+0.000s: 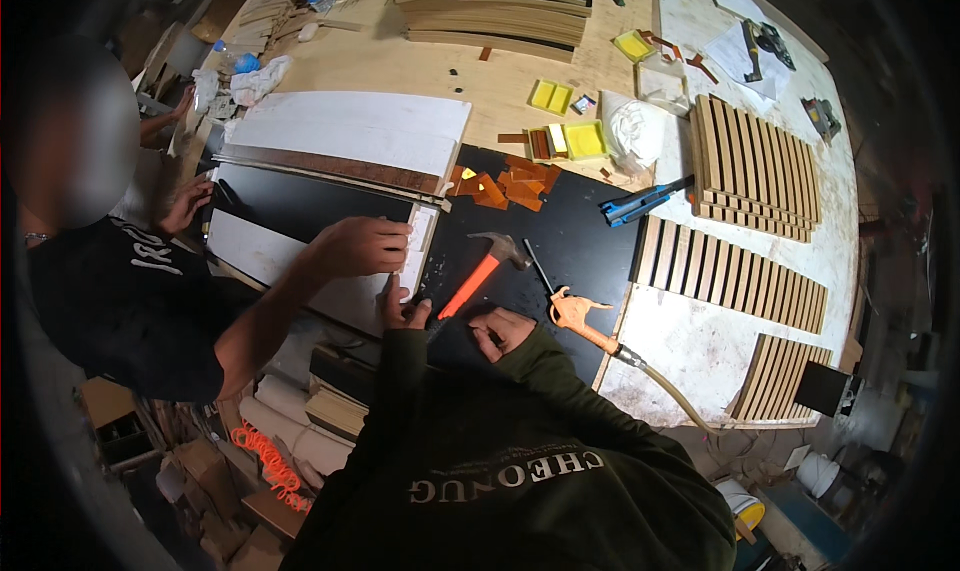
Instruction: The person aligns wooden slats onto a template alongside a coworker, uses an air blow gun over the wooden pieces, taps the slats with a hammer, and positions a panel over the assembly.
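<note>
My left hand is at the near right corner of a black-and-white panel, with finger and thumb about its edge. My right hand rests loosely curled on the black board, with nothing visible in it. Between my hands lies a claw hammer with an orange handle. An orange air blow gun with a hose lies just right of my right hand. On the left, a co-worker's hand presses on the panel's right end; their other hand is at its far left end.
Orange-brown veneer pieces lie beyond the hammer. A blue tool and slatted wood panels are to the right. Yellow trays and a white bag sit farther back. Curved boards are stacked at the far side.
</note>
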`<action>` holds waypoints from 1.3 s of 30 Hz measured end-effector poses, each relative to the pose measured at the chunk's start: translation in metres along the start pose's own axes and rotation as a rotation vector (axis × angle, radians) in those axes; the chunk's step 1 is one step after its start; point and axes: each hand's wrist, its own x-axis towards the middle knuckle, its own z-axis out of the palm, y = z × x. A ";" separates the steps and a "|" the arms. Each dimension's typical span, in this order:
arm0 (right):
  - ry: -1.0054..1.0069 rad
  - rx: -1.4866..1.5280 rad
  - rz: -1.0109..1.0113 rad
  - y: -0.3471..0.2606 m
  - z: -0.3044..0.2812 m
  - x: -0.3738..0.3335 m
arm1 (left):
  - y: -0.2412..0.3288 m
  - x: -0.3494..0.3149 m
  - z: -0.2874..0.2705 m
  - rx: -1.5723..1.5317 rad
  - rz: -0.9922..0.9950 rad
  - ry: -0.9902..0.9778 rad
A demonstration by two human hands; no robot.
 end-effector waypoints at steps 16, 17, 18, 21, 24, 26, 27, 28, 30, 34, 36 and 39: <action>-0.018 -0.012 0.057 -0.005 -0.001 0.001 | -0.005 0.000 0.002 -0.190 -0.100 0.062; -0.016 -0.044 0.054 -0.005 0.001 0.000 | -0.008 0.001 0.002 -0.199 -0.072 0.068; -0.014 -0.039 0.050 -0.006 0.002 0.000 | -0.011 0.001 0.002 -0.210 -0.076 0.082; -0.009 -0.066 0.083 -0.007 0.004 -0.002 | -0.024 0.007 -0.002 -0.375 -0.148 0.157; 0.003 -0.104 0.084 -0.012 0.006 -0.003 | -0.048 0.023 -0.014 -0.569 -0.190 0.230; 0.009 -0.107 0.083 -0.016 0.007 -0.004 | -0.069 0.041 -0.029 -0.430 -0.097 0.231; 0.008 -0.112 0.096 -0.018 0.007 -0.005 | -0.080 0.054 -0.041 -0.427 -0.165 0.186; -0.003 -0.125 0.153 -0.019 0.008 -0.004 | -0.089 0.060 -0.046 -0.387 -0.067 0.215; 0.055 -0.123 0.099 -0.020 0.012 -0.005 | -0.101 0.073 -0.057 -0.494 -0.035 0.251; 0.073 -0.146 0.159 -0.016 0.021 -0.007 | -0.100 0.092 -0.078 -0.458 -0.005 0.320; 0.079 -0.147 0.180 -0.011 0.027 -0.008 | -0.093 0.103 -0.086 -0.428 0.027 0.350; 0.091 -0.180 0.286 -0.003 0.030 -0.008 | -0.083 0.117 -0.094 -0.392 0.066 0.375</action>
